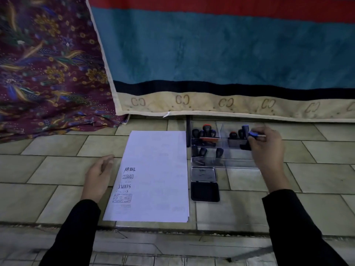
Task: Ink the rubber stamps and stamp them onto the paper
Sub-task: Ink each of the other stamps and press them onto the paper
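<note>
- While the left hand (99, 175) rests on the tiled counter (57, 169) just left of the paper (157, 160), its fingers are loose and a bit curled, and they hold nothing.
- The paper is a white stack that lies flat on the counter.
- Black stamp marks (127, 181) sit by the paper's left edge, in its near half. I can read "AIR MAIL" and "SAMPLE", and there is a boxed mark nearer than those.
- Just right of the paper, by its near half, lies the ink pad (205, 191). It is open, and its lid (203, 174) is folded back on the far side.
- Just right of the paper, by its far half, sits a clear tray (240, 165) with small boxes inside. Many stamps (208, 132) with black handles stand in it, and some have orange tops.
- The right hand (268, 148) is at the far right part of the tray, well to the right of the paper. Its fingers pinch a blue-topped stamp (251, 134).
- I cannot tell if that stamp touches the tray floor.
- Behind the paper stands a big blue and red mat (221, 45).
- Behind and left of the paper lies a purple flowered cloth (48, 64).
</note>
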A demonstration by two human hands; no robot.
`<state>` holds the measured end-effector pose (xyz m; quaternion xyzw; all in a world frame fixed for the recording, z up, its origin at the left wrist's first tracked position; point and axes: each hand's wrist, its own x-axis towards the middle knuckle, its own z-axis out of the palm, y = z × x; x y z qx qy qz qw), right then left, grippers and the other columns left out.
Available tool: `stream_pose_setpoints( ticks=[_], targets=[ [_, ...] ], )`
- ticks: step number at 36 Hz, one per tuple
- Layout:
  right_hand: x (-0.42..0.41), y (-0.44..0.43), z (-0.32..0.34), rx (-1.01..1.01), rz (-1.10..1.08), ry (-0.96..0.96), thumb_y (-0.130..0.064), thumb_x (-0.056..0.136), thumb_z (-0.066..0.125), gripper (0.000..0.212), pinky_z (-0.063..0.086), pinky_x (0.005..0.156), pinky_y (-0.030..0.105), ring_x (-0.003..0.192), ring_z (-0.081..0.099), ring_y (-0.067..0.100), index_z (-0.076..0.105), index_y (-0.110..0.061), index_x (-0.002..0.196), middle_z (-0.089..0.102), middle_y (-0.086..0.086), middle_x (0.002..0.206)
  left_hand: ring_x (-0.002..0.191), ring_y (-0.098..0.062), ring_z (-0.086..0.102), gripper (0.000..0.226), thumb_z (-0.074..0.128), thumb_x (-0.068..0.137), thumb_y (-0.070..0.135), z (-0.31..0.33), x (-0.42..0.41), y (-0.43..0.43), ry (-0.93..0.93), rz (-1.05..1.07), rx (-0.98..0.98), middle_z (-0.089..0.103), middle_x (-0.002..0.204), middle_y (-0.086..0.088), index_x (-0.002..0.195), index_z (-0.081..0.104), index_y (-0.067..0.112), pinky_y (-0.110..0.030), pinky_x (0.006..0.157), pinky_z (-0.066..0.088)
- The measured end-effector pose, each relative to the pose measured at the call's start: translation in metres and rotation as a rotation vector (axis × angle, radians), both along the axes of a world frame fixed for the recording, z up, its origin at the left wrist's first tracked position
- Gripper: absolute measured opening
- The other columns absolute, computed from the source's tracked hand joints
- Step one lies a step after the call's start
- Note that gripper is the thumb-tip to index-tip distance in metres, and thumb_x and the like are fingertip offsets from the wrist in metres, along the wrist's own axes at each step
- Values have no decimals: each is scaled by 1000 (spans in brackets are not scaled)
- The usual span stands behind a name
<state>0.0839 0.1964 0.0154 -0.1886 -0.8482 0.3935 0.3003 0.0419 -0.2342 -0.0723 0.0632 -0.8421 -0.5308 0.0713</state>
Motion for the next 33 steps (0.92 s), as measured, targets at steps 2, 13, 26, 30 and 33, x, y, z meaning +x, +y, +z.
stream_pose_setpoints(
  ticks=[2, 13, 26, 30, 33],
  targets=[
    [-2, 10, -9, 82, -15, -102, 1, 82, 63, 22, 49, 66, 16, 81, 64, 27, 63, -2, 104, 64, 18, 106, 99, -5, 63, 22, 53, 98, 19, 7, 2, 13, 15, -11, 20, 68, 114, 4, 111, 62, 34, -27, 87, 47],
    [-19, 12, -22, 246, 21, -543, 1, 81, 61, 15, 38, 68, 26, 92, 63, 35, 66, 1, 95, 67, 23, 97, 128, -15, 47, 26, 59, 96, 19, 14, 27, 112, 224, -338, -361, 61, 124, 7, 121, 63, 21, -37, 109, 36],
    [-35, -9, -1, 423, 76, -508, 0, 83, 51, 17, 42, 62, 30, 85, 62, 37, 67, -1, 89, 64, 22, 90, 133, -1, 35, 26, 50, 99, 30, -9, 53, 150, 249, -520, -476, 53, 131, 19, 124, 57, 32, -34, 117, 18],
    [-41, -37, 4, 483, 208, -572, -13, 87, 55, 18, 54, 74, 35, 89, 64, 32, 69, -6, 95, 66, 15, 98, 134, 0, 34, 26, 51, 99, 33, -12, 54, 151, 272, -512, -474, 52, 131, 20, 124, 57, 33, -30, 118, 13],
    [-46, -49, 1, 531, 212, -703, -22, 86, 60, 23, 54, 78, 37, 97, 60, 32, 65, -5, 100, 63, 17, 104, 135, 0, 32, 31, 47, 97, 46, -11, 54, 151, 269, -517, -474, 50, 132, 21, 125, 56, 35, -29, 118, 10]
  ],
)
